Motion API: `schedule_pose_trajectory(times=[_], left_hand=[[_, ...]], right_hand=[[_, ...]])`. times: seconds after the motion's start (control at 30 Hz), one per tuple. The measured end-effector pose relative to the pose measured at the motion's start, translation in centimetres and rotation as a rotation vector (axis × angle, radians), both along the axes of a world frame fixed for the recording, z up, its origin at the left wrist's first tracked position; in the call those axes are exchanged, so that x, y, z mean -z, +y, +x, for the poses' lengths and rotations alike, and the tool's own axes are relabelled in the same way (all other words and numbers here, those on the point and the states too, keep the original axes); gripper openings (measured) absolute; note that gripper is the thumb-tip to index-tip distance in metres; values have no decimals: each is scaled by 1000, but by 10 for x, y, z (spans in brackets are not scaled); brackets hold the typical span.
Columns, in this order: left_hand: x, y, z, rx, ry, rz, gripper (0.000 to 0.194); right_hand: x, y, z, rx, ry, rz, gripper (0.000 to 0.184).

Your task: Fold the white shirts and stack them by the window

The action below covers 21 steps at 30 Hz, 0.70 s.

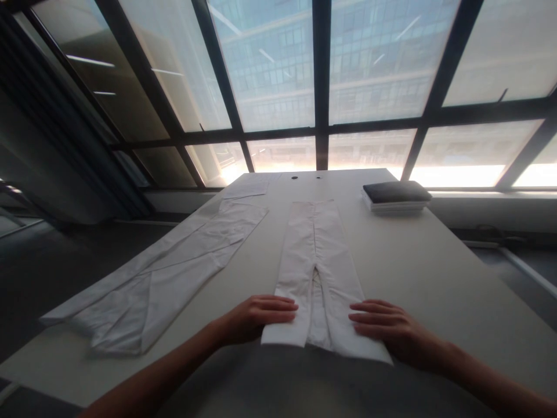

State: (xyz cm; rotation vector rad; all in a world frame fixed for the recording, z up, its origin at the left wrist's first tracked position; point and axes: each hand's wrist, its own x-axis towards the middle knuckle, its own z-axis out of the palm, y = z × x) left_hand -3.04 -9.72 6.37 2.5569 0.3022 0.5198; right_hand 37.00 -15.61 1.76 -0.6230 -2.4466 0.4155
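Note:
A long white folded garment lies flat on the white table in front of me, its two sides meeting along a middle line. Towards me that line parts into a narrow inverted V, where an inner layer of cloth shows. My left hand rests on its near left edge, fingers stretched out over the cloth. On the near right edge lies my right hand, its fingers also extended and pressing lightly on the fabric. Which kind of garment it is, I cannot tell.
More white garments lie spread and creased along the table's left side. At the far right stands a stack of folded cloth with a dark piece on top. Beyond the table are large windows; a dark curtain hangs left.

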Motion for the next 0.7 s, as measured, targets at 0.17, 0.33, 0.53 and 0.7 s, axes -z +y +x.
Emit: schedule_pose_trajectory(times=[0.17, 0.33, 0.53, 0.7], left_hand=[[-11, 28, 4, -205, -107, -351, 36], [-5, 66, 10, -429, -240, -633, 43], [12, 99, 26, -627, -390, -957, 56], [29, 117, 38, -797, -372, -1137, 60]], right_hand=[[-14, 18, -6, 129, 321, -274, 28], [-25, 50, -18, 434, 548, -518, 36], [-28, 99, -40, 594, 797, -784, 49], [-10, 129, -47, 743, 780, -930, 49]])
